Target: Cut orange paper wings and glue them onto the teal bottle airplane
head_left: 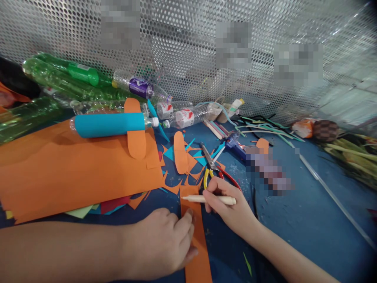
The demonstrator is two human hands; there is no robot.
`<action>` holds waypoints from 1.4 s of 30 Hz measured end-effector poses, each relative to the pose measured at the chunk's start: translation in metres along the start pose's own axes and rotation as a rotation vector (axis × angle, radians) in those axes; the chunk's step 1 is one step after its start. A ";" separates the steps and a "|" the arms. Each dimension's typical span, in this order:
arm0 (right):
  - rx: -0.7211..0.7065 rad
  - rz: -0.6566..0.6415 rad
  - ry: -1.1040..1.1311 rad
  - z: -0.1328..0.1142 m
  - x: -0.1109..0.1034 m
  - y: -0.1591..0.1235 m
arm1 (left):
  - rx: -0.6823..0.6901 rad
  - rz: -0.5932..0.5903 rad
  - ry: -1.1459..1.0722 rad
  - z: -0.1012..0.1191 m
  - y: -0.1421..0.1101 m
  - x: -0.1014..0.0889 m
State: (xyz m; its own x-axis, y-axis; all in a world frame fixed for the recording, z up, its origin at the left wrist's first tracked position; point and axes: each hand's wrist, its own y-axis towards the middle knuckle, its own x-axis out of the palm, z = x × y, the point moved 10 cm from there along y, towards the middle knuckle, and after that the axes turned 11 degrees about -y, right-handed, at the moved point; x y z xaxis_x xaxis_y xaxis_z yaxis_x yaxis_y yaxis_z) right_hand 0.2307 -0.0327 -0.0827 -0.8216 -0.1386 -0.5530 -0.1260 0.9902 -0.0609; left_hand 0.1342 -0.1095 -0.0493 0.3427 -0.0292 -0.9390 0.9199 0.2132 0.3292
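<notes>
While the left hand (168, 244) steadies an orange strip (198, 243), the right hand (225, 200) grips a pen (194, 198)

With its fingers loosely bent and parted, the left hand touches the strip, which lies on the blue table (297, 228). The right hand's fingers pinch the pen, its tip at the strip's far left edge. Bottles (188, 117) line the table's far edge.
</notes>
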 end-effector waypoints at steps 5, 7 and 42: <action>0.009 0.000 0.009 0.001 0.000 0.000 | -0.008 -0.006 0.003 -0.001 0.001 0.002; 0.010 -0.001 0.015 0.001 0.000 0.000 | -0.008 -0.006 0.005 0.000 0.001 0.003; 0.168 0.288 0.022 0.012 -0.038 0.001 | -0.002 -0.029 0.007 0.000 -0.001 0.004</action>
State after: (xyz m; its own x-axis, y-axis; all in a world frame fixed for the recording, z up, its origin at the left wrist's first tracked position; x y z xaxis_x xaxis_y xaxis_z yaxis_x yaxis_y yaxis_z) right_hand 0.2685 -0.0266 -0.0715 -0.8223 0.1485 -0.5493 0.2049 0.9778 -0.0425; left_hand 0.1351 -0.1098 -0.0535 0.3145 -0.0289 -0.9488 0.9291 0.2144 0.3014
